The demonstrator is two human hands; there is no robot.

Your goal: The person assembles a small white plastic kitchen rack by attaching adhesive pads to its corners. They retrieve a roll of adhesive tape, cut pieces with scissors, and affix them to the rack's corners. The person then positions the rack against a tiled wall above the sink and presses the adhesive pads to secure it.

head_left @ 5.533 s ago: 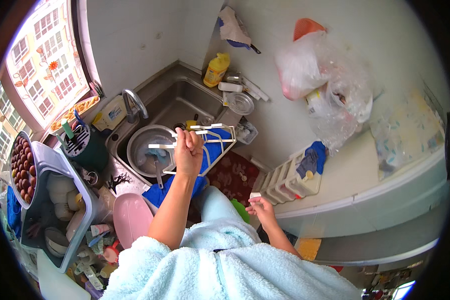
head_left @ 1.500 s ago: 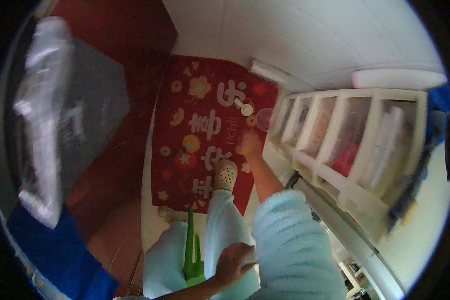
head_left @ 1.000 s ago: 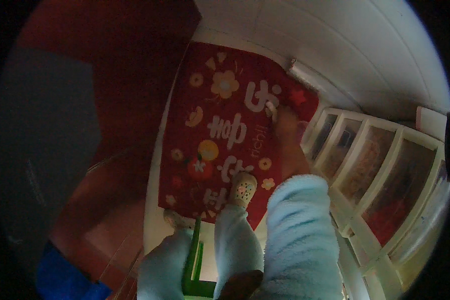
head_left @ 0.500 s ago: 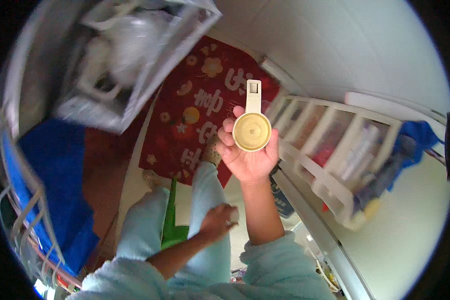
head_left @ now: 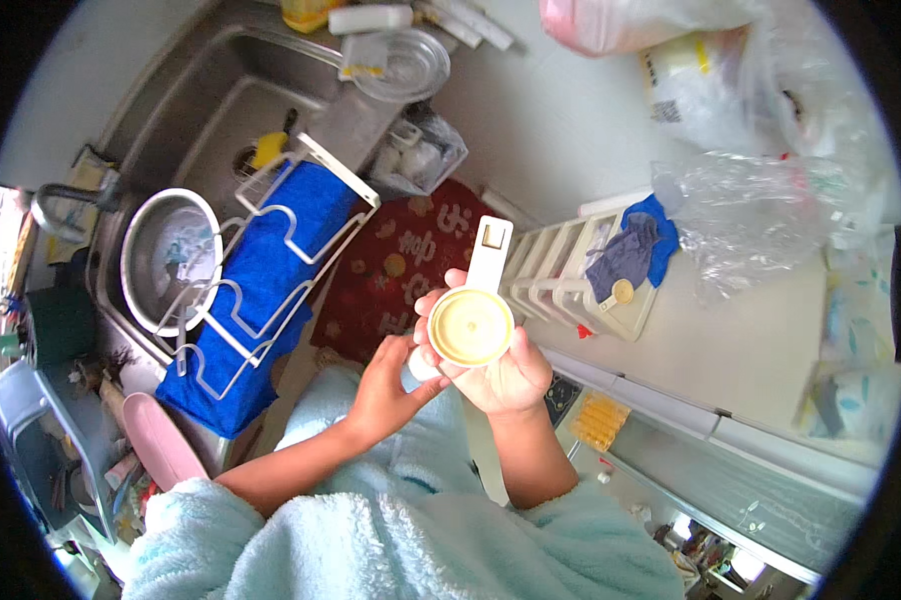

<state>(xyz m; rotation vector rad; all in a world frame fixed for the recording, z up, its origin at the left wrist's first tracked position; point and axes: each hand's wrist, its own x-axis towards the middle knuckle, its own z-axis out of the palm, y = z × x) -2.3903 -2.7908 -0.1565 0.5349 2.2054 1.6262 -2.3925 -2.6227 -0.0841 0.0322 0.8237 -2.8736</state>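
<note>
Cream plastic cup (head_left: 472,328) with a flat handle, face up in the right hand (head_left: 501,378), in front of the body.
Holding the cup out for a look or for handling with both hands seems to be the step now; the next move probably calls for a steady right palm and room for the left fingers beside the rim. The right fingers curl loosely under the cup's left side, and the thumb lies along the opposite rim; whether it presses, I cannot tell. The handle, with its square hole, points away from the body. Just beside it, the left hand (head_left: 386,388) pinches a small white piece (head_left: 425,366) between thumb and fingers, its shape partly hidden. A similar cream scoop (head_left: 623,291) lies by the grey cloth (head_left: 623,255).
</note>
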